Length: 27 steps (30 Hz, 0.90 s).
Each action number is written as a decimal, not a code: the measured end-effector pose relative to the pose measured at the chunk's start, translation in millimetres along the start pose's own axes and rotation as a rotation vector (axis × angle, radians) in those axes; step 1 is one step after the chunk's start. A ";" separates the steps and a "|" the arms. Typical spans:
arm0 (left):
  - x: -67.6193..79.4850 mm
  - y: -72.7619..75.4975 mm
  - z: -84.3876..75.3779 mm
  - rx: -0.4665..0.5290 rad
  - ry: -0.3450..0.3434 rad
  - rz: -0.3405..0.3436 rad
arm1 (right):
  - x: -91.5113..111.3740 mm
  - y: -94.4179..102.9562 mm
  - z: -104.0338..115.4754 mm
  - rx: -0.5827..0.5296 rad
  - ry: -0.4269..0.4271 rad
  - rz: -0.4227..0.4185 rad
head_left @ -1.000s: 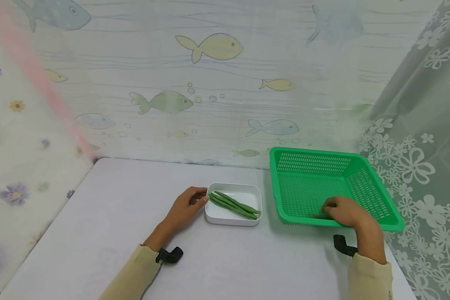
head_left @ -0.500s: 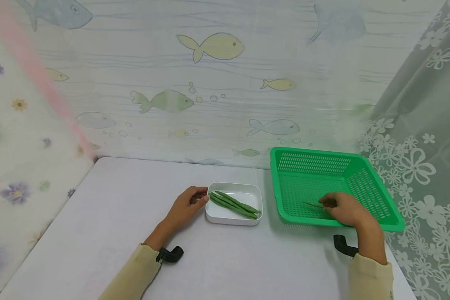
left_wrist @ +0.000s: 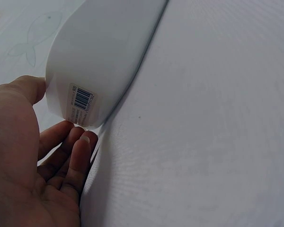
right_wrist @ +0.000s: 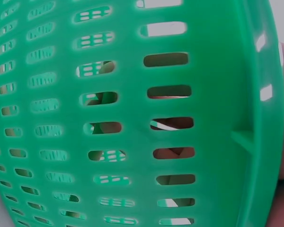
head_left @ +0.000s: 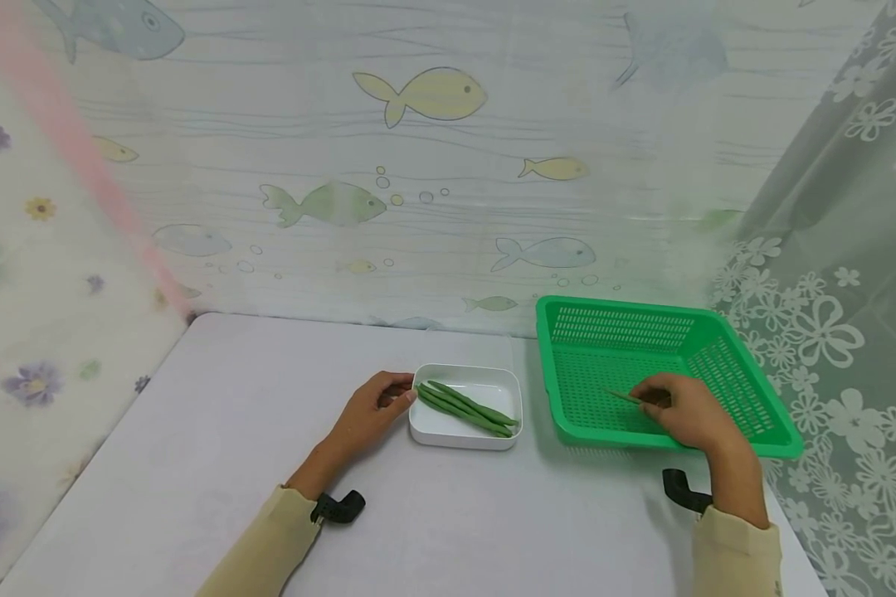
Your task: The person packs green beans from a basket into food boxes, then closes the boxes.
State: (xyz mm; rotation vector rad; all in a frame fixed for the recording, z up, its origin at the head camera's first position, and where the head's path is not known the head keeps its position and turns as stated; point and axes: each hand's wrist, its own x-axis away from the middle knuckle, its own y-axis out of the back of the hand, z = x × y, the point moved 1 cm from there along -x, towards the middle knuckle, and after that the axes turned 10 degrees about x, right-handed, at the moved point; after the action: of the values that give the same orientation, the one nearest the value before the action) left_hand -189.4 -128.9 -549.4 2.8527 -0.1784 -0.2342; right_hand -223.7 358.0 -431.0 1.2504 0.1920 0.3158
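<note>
In the head view a white rectangular dish (head_left: 455, 440) stands on the table, with a few green beans (head_left: 459, 406) lying slantwise in it. My left hand (head_left: 369, 414) holds the dish's left end. The left wrist view shows the thumb (left_wrist: 31, 89) against its edge and curled fingers (left_wrist: 78, 158) at the lower corner, beside a barcode sticker (left_wrist: 81, 100). Inside the green basket (head_left: 620, 305), my right hand (head_left: 683, 408) pinches a thin green bean (head_left: 623, 395), whose tip points left. The basket wall (right_wrist: 128, 142) hides most of that hand in the right wrist view.
The basket stands right of the dish, its near rim (head_left: 620, 441) under my right wrist. A fish-print sheet (head_left: 418, 166) hangs behind the white table (head_left: 493, 522). A grey flowered curtain (head_left: 851, 373) borders the right side.
My right hand has risen slightly from the basket's floor, and the thin bean now shows between its fingers. My left hand and the dish have stayed in place.
</note>
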 end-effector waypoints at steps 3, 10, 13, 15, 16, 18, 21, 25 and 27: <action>-0.3 -0.1 1.4 -0.006 -0.001 -0.001 | 0.4 0.4 1.1 -0.002 0.001 -0.011; -0.3 0.0 2.4 0.002 -0.013 -0.002 | 0.4 -2.1 4.7 0.033 0.015 -0.074; -0.6 -0.1 3.6 0.004 -0.014 0.000 | 0.2 -1.6 7.7 0.048 0.035 -0.113; -1.0 -0.2 4.5 0.006 -0.016 0.001 | 0.1 -0.4 10.7 0.045 0.042 -0.134; -1.1 -0.2 4.7 0.008 -0.017 0.001 | 0.1 0.6 12.7 0.046 0.044 -0.145; -1.4 -0.2 5.1 0.009 -0.018 0.003 | 0.3 2.9 17.8 0.044 0.050 -0.167; -1.8 -0.1 6.0 0.006 -0.019 0.006 | 0.9 6.4 26.7 0.043 0.070 -0.214; -2.3 0.1 7.5 0.006 -0.012 0.008 | 1.5 9.9 39.8 0.056 0.134 -0.306; -2.5 0.0 7.1 0.013 -0.012 0.007 | 1.2 11.3 46.3 0.060 0.169 -0.348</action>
State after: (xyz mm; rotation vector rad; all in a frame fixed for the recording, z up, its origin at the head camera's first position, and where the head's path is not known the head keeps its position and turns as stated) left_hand -193.1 -130.4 -555.8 2.8633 -0.1929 -0.2502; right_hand -209.5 319.9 -406.1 1.2243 0.5598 0.1141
